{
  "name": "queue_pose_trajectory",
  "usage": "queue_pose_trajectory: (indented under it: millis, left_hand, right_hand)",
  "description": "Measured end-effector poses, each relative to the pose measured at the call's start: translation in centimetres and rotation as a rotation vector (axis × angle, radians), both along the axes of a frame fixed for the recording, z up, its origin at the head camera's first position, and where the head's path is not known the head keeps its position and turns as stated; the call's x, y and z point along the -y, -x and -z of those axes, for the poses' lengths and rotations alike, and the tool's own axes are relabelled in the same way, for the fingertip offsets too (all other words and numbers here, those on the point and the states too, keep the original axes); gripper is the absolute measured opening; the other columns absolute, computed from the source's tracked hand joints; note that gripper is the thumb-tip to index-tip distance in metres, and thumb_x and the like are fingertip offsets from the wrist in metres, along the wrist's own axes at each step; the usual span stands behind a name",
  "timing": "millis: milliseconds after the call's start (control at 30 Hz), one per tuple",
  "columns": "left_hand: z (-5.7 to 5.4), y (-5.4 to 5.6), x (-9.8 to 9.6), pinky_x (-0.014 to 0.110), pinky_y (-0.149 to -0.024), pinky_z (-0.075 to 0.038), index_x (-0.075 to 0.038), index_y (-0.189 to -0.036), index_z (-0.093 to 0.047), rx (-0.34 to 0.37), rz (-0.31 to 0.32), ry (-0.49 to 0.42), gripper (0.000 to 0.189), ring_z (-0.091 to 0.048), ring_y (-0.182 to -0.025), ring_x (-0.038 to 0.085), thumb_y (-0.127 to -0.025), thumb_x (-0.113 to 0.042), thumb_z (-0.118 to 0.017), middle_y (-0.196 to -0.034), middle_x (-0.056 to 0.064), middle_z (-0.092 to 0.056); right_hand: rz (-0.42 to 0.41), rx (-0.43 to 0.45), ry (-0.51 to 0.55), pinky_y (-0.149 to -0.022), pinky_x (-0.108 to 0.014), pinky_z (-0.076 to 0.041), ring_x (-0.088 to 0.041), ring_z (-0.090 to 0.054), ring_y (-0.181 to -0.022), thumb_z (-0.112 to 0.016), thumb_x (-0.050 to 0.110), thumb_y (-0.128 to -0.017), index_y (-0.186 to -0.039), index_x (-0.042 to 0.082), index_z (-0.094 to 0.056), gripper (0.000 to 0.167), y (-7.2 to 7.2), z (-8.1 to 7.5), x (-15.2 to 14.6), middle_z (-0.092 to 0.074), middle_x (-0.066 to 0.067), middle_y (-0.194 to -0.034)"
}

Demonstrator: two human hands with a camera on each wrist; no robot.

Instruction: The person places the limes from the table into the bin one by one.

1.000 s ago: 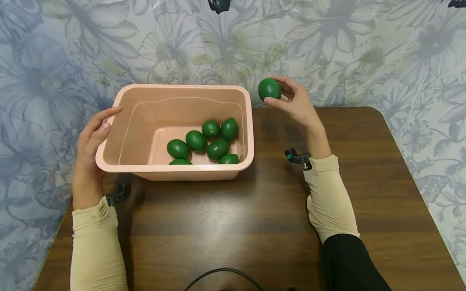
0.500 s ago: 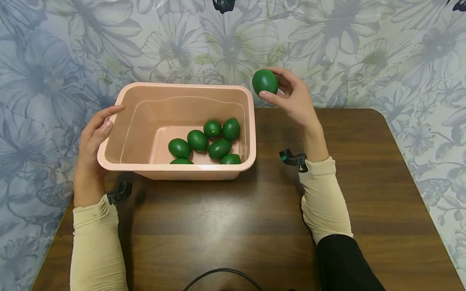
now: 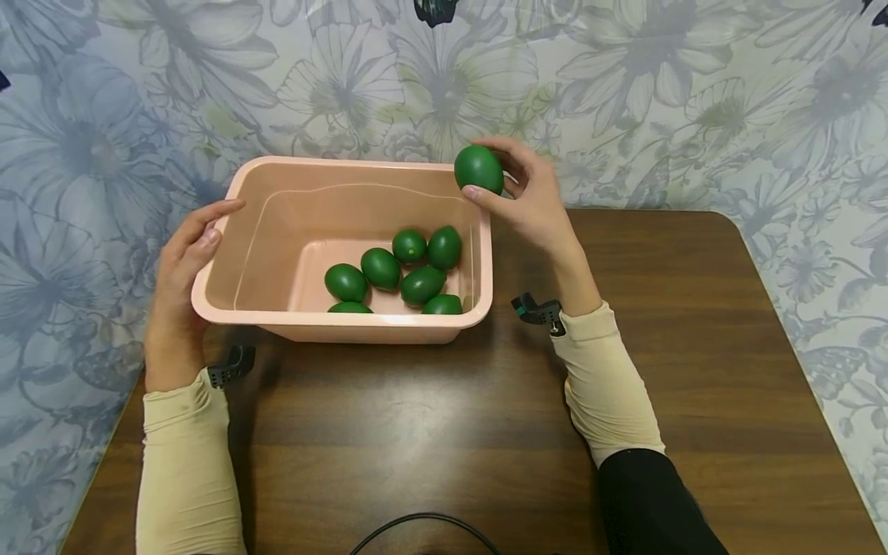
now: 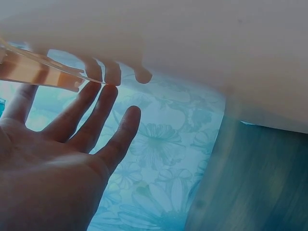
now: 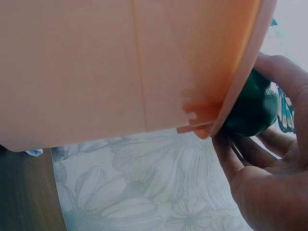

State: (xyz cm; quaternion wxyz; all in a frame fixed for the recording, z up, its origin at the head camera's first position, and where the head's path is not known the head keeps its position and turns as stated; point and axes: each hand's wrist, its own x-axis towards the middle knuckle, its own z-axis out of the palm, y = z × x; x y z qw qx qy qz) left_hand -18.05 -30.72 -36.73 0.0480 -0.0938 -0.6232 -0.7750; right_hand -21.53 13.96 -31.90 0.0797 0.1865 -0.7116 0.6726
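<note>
A pink plastic tub (image 3: 378, 317) stands on the table, with several dark green, glossy oval fruits (image 3: 380, 268) lying at its bottom, mostly to the right. My left hand (image 3: 182, 270) holds the tub's left rim, the index fingertip over the edge; in the left wrist view other fingers (image 4: 122, 132) stretch out along its outer side. Between thumb and fingers, my right hand (image 3: 530, 193) grips another green oval fruit (image 3: 479, 169) at the tub's back right corner. The right wrist view shows this fruit partly hidden by the tub's rim (image 5: 250, 72).
The brown wooden table (image 3: 659, 324) reaches back to a wall with flower-patterned covering (image 3: 333, 85). A black cable (image 3: 425, 516) curves at the near edge. Each wrist wears a small black mount (image 3: 537, 310).
My right hand has carried its green fruit leftward, from beside the tub to over its back right rim. My left hand keeps its hold on the left rim.
</note>
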Motion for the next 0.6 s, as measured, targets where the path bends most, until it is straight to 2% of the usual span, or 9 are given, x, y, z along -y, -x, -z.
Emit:
queue_pose_trajectory:
  millis: [267, 433, 600]
  left_hand:
    - [-0.01, -0.12, -0.15, 0.032, -0.099, -0.054, 0.01, -0.149, -0.05, -0.031, 0.036, -0.038, 0.052, -0.056, -0.128, 0.032, -0.104, -0.015, -0.055, -0.151, 0.024, -0.05]
    - [0.08, 0.06, -0.11, 0.032, -0.099, -0.054, 0.009, -0.15, -0.05, -0.023, 0.026, -0.025, 0.053, -0.057, -0.128, 0.032, -0.103, -0.016, -0.056, -0.152, 0.024, -0.05]
    - [0.27, 0.18, 0.08, 0.032, -0.097, -0.055, 0.009, -0.15, -0.049, -0.022, 0.024, -0.018, 0.054, -0.057, -0.127, 0.031, -0.103, -0.017, -0.056, -0.152, 0.024, -0.05]
  right_hand:
    - [-0.001, -0.034, -0.075, -0.105, -0.032, -0.052, -0.019, -0.062, -0.121, -0.081, 0.002, -0.087, -0.139, -0.004, -0.062, 0.056, -0.3, 0.14, 0.64, -0.064, -0.015, -0.136]
    - [-0.005, -0.018, -0.08, -0.106, -0.033, -0.052, -0.018, -0.062, -0.121, -0.081, 0.004, -0.088, -0.141, -0.002, -0.062, 0.056, -0.33, 0.16, 0.57, -0.064, -0.013, -0.137]
    - [-0.035, -0.037, -0.068, -0.11, -0.036, -0.05, -0.025, -0.063, -0.122, -0.077, 0.002, -0.091, -0.138, -0.007, -0.063, 0.049, -0.14, 0.34, 0.52, -0.065, -0.02, -0.136]
